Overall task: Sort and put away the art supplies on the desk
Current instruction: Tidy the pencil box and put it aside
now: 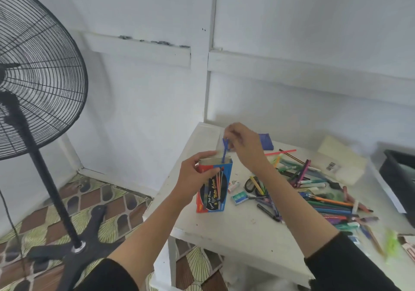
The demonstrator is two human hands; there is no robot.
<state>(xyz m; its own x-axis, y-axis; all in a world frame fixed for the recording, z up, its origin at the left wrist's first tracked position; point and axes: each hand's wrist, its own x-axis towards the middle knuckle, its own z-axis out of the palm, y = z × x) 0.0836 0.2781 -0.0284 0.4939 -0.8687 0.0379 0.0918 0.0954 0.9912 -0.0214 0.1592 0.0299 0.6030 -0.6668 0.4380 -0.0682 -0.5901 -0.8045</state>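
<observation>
My right hand (244, 147) pinches the upper end of a blue colour pen (224, 152) between thumb and fingertips. The pen hangs nearly upright, its lower end inside the open top of the water colour pen box (215, 189).

My left hand (195, 176) grips the box around its upper part, thumb on the printed front, and holds it upright with its base on the near left part of the white desk (235, 230).

Handling, as I judge it: the pen is light, stiff and smooth, so a fingertip pinch near the top is enough. The box is thin card and will crush or tip easily. Hold it by the side walls near the mouth, with light pressure, so that the opening keeps its shape.

To the right of the box lie a small box of staples (240, 197) and black-handled scissors (252, 185). Beyond them is the unsorted heap of pens and pencils (325, 201).
</observation>
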